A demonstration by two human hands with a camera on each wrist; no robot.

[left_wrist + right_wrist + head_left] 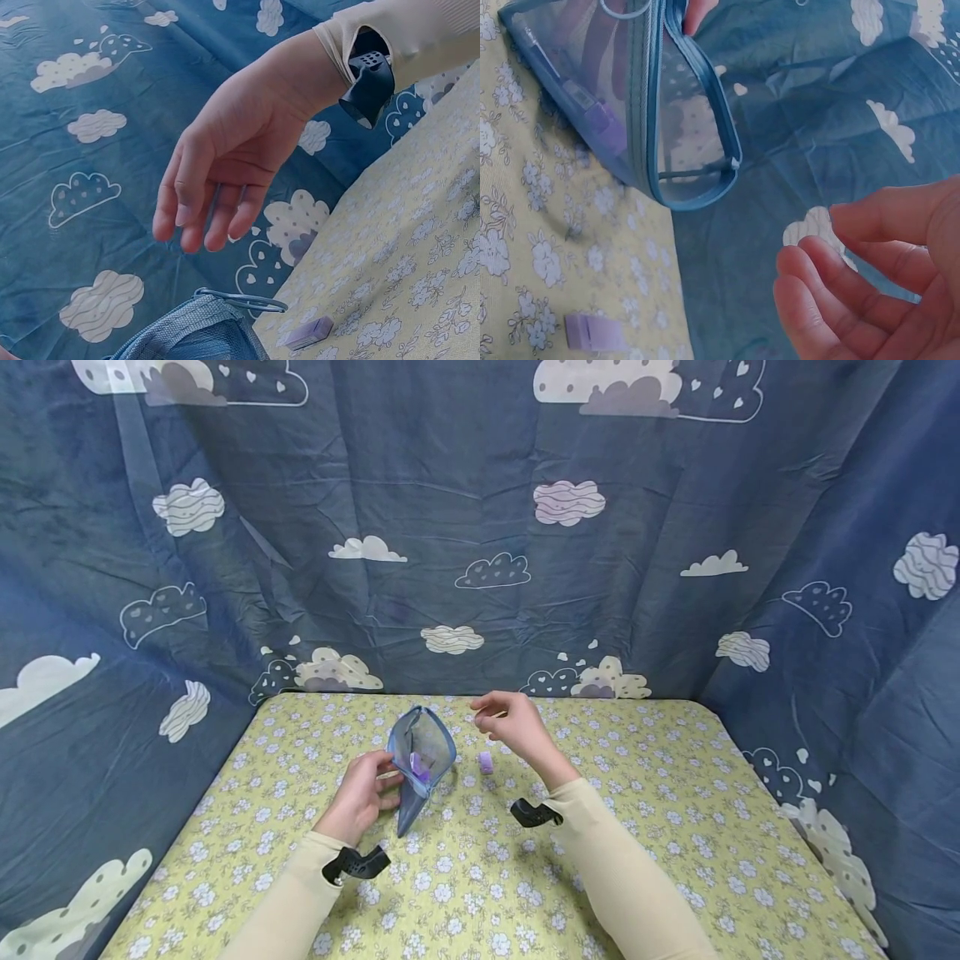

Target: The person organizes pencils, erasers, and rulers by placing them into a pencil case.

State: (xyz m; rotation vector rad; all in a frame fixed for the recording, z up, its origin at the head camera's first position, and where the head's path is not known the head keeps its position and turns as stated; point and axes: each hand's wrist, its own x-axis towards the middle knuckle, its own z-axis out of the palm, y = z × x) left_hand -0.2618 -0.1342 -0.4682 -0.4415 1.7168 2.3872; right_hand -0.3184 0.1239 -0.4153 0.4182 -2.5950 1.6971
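My left hand (363,793) grips a blue mesh zip pouch (402,735) by its left side, holding it tilted with its zipped mouth spread wide. Through the mesh, a purple item (606,127) and a slim light-coloured thing show inside; their exact kinds are unclear. To the right of the pouch, a small purple block (486,763) lies on the table. Above and beyond that block, my right hand (513,724) is raised with its fingers loosely bent and nothing in them. The left wrist view shows this right hand (232,150) hanging over the pouch's zip pull (247,301).
A yellow flowered cloth covers the table (465,893). Dark blue curtains (450,527) with cloud prints enclose its back and both sides. Each sleeve carries a black wrist mount (534,812).
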